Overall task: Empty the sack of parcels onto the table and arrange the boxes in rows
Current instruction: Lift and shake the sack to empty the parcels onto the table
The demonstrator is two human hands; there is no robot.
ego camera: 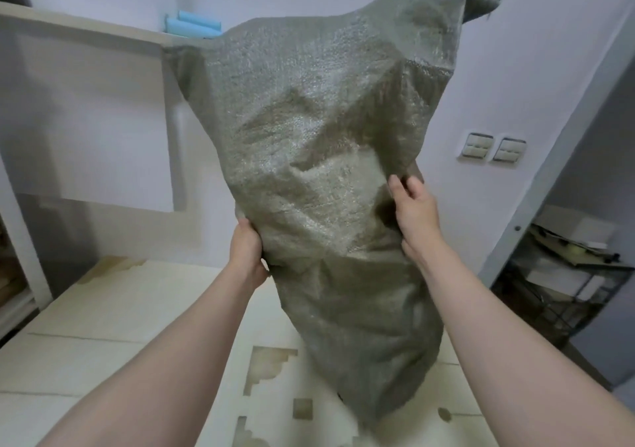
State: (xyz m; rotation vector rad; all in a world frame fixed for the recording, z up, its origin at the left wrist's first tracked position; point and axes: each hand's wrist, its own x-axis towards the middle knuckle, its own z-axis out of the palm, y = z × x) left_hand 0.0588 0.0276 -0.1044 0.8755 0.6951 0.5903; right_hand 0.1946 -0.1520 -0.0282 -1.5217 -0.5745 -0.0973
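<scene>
storeroom: wall shelf [86, 27], cluttered rack [567, 274]

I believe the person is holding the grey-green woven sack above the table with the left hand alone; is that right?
Not quite: the head view shows both hands on the sack, the left hand gripping one side and the right hand pinching the other, above the table.

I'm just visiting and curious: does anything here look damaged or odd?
The table has worn, stepped patches where its surface seems peeled, beside the lower end of the sack, plus a brownish stain at the table's far edge. The sack, held by the left hand and right hand, looks intact.
</scene>
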